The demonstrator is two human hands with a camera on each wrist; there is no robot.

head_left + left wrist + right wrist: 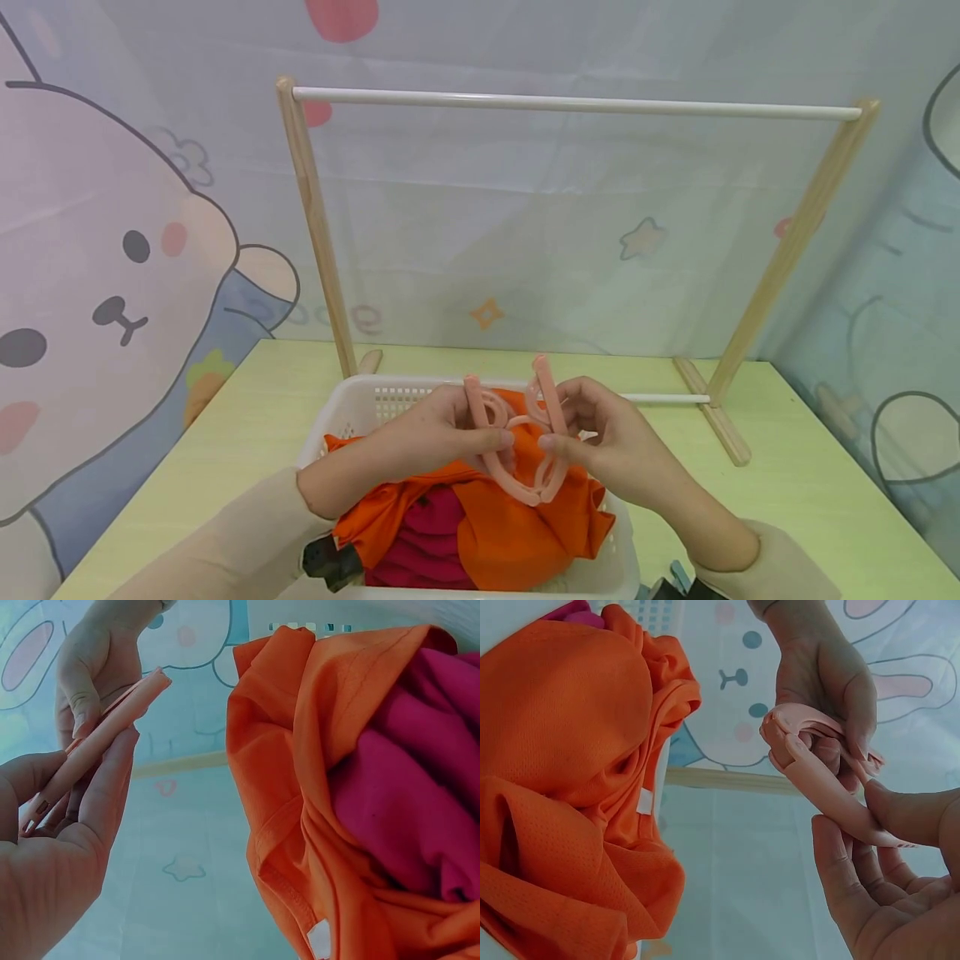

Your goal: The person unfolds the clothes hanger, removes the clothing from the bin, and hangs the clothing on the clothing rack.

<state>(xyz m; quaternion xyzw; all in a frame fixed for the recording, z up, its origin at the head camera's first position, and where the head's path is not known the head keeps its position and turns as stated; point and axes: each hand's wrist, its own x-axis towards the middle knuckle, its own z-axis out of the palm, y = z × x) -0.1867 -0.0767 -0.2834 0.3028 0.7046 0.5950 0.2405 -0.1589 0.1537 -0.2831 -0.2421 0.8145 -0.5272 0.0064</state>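
Both hands hold a pink plastic folding clothes hanger (551, 400), its arms folded upward into a V, above a white basket (341, 404). My left hand (442, 429) pinches one arm between thumb and fingers. On the opposite arm, my right hand (611, 433) has a similar thumb-and-finger grip. In the left wrist view the hanger (112, 731) appears nearly edge-on; the right wrist view shows its curved joint (780, 731). Beneath the hands, an orange garment (517, 533) lies crumpled with magenta cloth (423, 542) in the basket.
Behind the basket stands a rack with wooden posts (318, 217) and a white top rail (570, 104). Its right foot (720, 421) rests on the light yellow-green table (810, 492). A printed cloth backdrop (525, 250) hangs close behind.
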